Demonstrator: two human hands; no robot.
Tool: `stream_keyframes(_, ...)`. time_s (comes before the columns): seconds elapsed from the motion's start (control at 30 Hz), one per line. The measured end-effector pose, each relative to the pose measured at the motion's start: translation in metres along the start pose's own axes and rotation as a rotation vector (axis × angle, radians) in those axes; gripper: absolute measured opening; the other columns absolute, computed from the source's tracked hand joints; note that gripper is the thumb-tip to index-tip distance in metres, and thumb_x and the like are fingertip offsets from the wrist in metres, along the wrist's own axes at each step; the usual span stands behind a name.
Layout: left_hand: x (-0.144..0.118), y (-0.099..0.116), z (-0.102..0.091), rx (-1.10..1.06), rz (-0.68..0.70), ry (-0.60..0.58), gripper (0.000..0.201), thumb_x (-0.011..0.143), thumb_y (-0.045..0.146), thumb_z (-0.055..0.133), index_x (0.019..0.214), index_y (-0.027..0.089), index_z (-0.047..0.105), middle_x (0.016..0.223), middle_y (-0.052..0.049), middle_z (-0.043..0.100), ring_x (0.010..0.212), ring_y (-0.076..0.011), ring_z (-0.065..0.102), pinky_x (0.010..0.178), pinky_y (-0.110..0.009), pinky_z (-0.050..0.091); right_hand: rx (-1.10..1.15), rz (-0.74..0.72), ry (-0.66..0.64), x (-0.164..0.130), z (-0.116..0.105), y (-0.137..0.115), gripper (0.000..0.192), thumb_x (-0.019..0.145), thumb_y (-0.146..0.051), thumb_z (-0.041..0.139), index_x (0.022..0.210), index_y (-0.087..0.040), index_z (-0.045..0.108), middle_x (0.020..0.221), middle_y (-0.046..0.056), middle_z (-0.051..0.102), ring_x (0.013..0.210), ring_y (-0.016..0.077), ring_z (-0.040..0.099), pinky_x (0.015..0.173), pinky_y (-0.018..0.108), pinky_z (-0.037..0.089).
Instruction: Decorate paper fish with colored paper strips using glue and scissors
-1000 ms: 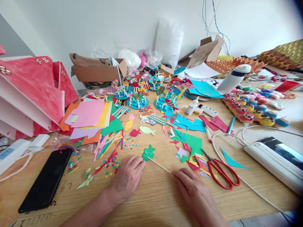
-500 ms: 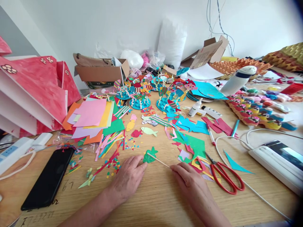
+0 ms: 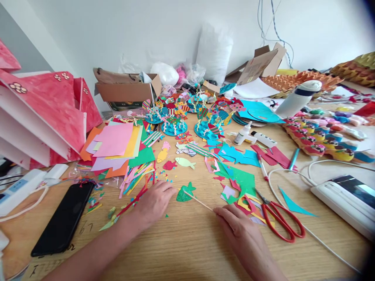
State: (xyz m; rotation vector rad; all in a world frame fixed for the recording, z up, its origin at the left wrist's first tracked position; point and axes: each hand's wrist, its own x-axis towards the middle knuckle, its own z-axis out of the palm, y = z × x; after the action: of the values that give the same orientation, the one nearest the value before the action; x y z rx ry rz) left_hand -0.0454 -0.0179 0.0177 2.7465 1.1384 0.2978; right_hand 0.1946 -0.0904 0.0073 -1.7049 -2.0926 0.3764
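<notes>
A green paper fish (image 3: 185, 192) lies flat on the table in front of me. My right hand (image 3: 238, 226) is closed round one end of a thin wooden stick (image 3: 200, 202), whose far tip touches the fish. Left of the fish, my left hand (image 3: 155, 201) is low over the scattered paper confetti, its fingers bent and pressed together. Whatever may be between those fingertips is hidden. Beyond the fish lie a pale green paper fish (image 3: 185, 162), a red one (image 3: 169, 165) and a yellow one (image 3: 162, 156).
Red-handled scissors (image 3: 283, 218) lie at the right beside paper scraps (image 3: 246, 203). A black phone (image 3: 63, 218) and stacked coloured paper (image 3: 113, 140) are at the left. Farther back stand a glue bottle (image 3: 242, 133) and blue fish decorations (image 3: 174, 127). A white cable (image 3: 319, 238) crosses the right side.
My left hand has moved left, away from the green fish and over the confetti. The stick remains in my right hand, its tip still at the fish.
</notes>
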Motion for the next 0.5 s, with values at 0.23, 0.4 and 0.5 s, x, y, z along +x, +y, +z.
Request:
stream_keyframes(0.23, 0.009, -0.013, 0.004, 0.133, 0.111, -0.034, 0.027, 0.083, 0.009, 0.041, 0.106, 0.017, 0.051, 0.094, -0.004, 0.058, 0.091, -0.0166, 0.049, 0.078, -0.031, 0.044, -0.016, 0.018, -0.039, -0.003, 0.001, 0.003, 0.028, 0.086, -0.024, 0.032, 0.078, -0.022, 0.059, 0.076, 0.004, 0.06, 0.068, 0.0137, 0.059, 0.059, 0.023, 0.046)
stream_keyframes(0.4, 0.012, -0.015, -0.001, 0.188, 0.188, -0.107, 0.025, 0.083, 0.014, 0.043, 0.107, 0.019, 0.05, 0.093, -0.003, 0.057, 0.088, -0.0163, 0.049, 0.078, -0.03, 0.042, -0.012, 0.021, -0.048, -0.004, -0.001, 0.003, 0.027, 0.085, -0.023, 0.033, 0.078, -0.022, 0.058, 0.076, 0.003, 0.06, 0.067, 0.0133, 0.058, 0.059, 0.022, 0.046)
stream_keyframes(0.5, 0.015, -0.017, -0.003, 0.213, 0.237, -0.122, 0.021, 0.084, 0.017, 0.043, 0.103, 0.019, 0.052, 0.088, -0.003, 0.057, 0.086, -0.0163, 0.048, 0.077, -0.03, 0.041, 0.0, 0.02, -0.038, -0.005, -0.001, 0.003, 0.027, 0.086, -0.024, 0.032, 0.079, -0.022, 0.059, 0.077, 0.004, 0.06, 0.068, 0.0131, 0.059, 0.059, 0.022, 0.046)
